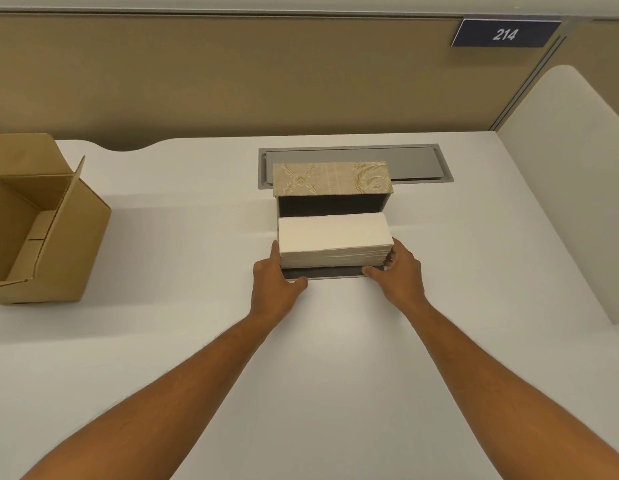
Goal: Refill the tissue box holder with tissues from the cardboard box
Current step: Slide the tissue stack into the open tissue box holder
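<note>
The tissue box holder [332, 180] stands mid-table, beige with a gold floral pattern, its dark inside facing me and its flap [335, 272] lying flat on the table. A white stack of tissues [334, 233] rests on that flap, partly inside the opening. My left hand [275, 275] presses the stack's left end and my right hand [398, 268] presses its right end, thumbs on the flap's front edge. The cardboard box [41, 220] sits open at the far left, and no tissues show inside it.
A grey cable hatch [415, 164] is set into the white table [197, 341] right behind the holder. A tan partition wall runs along the back, with a blue sign reading 214 [505, 33]. A white side panel [560, 188] closes off the right.
</note>
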Motion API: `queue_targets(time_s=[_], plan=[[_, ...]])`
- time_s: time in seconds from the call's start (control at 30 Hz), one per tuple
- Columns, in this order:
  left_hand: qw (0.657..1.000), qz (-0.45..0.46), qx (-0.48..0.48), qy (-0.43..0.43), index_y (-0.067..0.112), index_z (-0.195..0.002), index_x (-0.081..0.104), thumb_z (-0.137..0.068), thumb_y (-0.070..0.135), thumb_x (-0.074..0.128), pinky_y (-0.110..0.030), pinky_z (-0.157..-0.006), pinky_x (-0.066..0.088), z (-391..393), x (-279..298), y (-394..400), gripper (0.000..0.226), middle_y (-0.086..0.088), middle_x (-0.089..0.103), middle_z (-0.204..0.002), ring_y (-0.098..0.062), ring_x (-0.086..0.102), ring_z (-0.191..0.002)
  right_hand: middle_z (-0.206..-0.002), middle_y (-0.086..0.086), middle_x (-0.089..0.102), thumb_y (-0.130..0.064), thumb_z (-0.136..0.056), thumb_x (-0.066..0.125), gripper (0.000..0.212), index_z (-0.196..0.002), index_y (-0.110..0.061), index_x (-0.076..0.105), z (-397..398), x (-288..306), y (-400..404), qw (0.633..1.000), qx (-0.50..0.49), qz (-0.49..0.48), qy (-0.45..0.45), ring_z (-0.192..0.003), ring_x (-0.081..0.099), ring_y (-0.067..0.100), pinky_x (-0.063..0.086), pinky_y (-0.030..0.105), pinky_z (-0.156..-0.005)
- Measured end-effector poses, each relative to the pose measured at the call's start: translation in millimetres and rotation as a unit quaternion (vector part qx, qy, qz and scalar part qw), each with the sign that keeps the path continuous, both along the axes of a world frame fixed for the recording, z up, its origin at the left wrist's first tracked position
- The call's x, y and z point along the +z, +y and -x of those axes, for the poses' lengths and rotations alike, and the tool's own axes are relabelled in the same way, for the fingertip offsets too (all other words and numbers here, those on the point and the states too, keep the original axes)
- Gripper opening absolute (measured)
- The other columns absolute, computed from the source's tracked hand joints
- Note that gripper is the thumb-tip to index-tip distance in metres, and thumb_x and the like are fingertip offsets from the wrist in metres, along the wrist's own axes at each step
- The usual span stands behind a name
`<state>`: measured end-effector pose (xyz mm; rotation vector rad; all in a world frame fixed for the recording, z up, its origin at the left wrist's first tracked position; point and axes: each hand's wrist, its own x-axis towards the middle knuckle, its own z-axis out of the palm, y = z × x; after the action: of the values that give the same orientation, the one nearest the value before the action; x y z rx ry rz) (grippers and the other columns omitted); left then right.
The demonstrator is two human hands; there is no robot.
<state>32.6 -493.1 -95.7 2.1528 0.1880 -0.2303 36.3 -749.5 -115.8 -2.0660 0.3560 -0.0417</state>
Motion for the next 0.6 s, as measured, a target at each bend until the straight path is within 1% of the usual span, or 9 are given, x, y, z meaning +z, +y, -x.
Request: queue_targets(time_s=[0.1, 0.23, 0.33, 0.37, 0.43, 0.5, 0.57, 0.6], plan=[[1.000, 0.002, -0.004, 0.003, 0.022, -0.166, 0.034, -0.093, 0.019, 0.083, -0.040, -0.110, 0.053, -2.0, 2.4, 1.6, 0.088, -0.015, 0.057, -0.143, -0.028, 0.054, -0.136, -0.116, -0.010, 0.068, -0.005, -0.081, 0.089, 0.070, -0.143, -0.016, 0.059, 0.3, -1.1, -0.5, 1.000, -0.009, -0.018, -0.005, -0.103, 0.068, 0.012, 0.050, 0.007, -0.080], [1.000, 0.005, -0.013, 0.002, 0.020, -0.165, 0.037, -0.093, 0.016, 0.082, -0.042, -0.109, 0.056, -3.2, 3.7, 3.8, 0.086, -0.015, 0.062, -0.141, -0.030, 0.057, -0.133, -0.121, -0.006, 0.069, -0.003, -0.081, 0.089, 0.070, -0.144, -0.014, 0.058, -1.0, 0.1, -2.0, 0.999, -0.017, -0.032, -0.006, -0.108, 0.068, 0.014, 0.051, 0.007, -0.082], [1.000, 0.002, -0.023, -0.001, 0.021, -0.164, 0.038, -0.091, 0.015, 0.082, -0.041, -0.106, 0.057, -4.3, 3.4, 5.1, 0.085, -0.014, 0.064, -0.140, -0.030, 0.059, -0.131, -0.124, 0.002, 0.072, -0.003, -0.082, 0.089, 0.068, -0.142, -0.011, 0.059, -0.1, 2.2, -3.4, 0.999, -0.013, -0.036, 0.000, -0.108, 0.069, 0.017, 0.054, 0.021, -0.090], [1.000, 0.004, -0.028, 0.000, 0.021, -0.164, 0.038, -0.091, 0.015, 0.082, -0.039, -0.105, 0.056, -5.0, 3.4, 6.3, 0.085, -0.013, 0.064, -0.141, -0.029, 0.060, -0.130, -0.125, 0.002, 0.072, -0.004, -0.082, 0.088, 0.068, -0.142, -0.011, 0.059, 0.3, 3.3, -3.4, 0.999, -0.010, -0.037, 0.002, -0.107, 0.069, 0.017, 0.055, 0.023, -0.092], [0.999, 0.008, -0.033, 0.007, 0.020, -0.164, 0.037, -0.092, 0.016, 0.083, -0.030, -0.099, 0.053, -6.8, 3.8, 9.7, 0.086, -0.007, 0.063, -0.141, -0.022, 0.059, -0.125, -0.123, -0.002, 0.070, -0.005, -0.083, 0.088, 0.068, -0.144, -0.012, 0.058, 0.4, 5.0, -3.7, 0.999, -0.004, -0.042, 0.004, -0.108, 0.069, 0.016, 0.054, 0.020, -0.091], [0.999, 0.013, -0.037, 0.010, 0.021, -0.164, 0.037, -0.092, 0.019, 0.085, -0.020, -0.091, 0.049, -9.1, 3.6, 13.3, 0.086, -0.003, 0.062, -0.135, -0.016, 0.057, -0.118, -0.121, -0.005, 0.069, -0.007, -0.085, 0.087, 0.066, -0.144, -0.013, 0.059, 0.9, 7.1, -3.5, 0.999, 0.003, -0.042, 0.009, -0.107, 0.068, 0.015, 0.052, 0.014, -0.087], [0.999, 0.013, -0.039, 0.008, 0.022, -0.161, 0.040, -0.090, 0.019, 0.086, -0.010, -0.082, 0.048, -10.8, 4.6, 15.5, 0.085, 0.000, 0.063, -0.128, -0.019, 0.059, -0.117, -0.115, -0.012, 0.070, -0.008, -0.086, 0.085, 0.061, -0.141, -0.014, 0.060, 2.7, 7.1, -3.7, 0.999, 0.013, -0.033, 0.018, -0.104, 0.070, 0.011, 0.050, 0.007, -0.083], [0.999, 0.015, -0.043, 0.007, 0.022, -0.161, 0.041, -0.089, 0.017, 0.086, -0.011, -0.084, 0.052, -11.6, 5.2, 15.6, 0.085, 0.000, 0.065, -0.129, -0.022, 0.060, -0.120, -0.110, -0.019, 0.069, -0.008, -0.087, 0.084, 0.059, -0.140, -0.015, 0.061, 4.2, 6.8, -3.2, 0.999, 0.019, -0.026, 0.021, -0.101, 0.069, 0.004, 0.050, 0.003, -0.079]])
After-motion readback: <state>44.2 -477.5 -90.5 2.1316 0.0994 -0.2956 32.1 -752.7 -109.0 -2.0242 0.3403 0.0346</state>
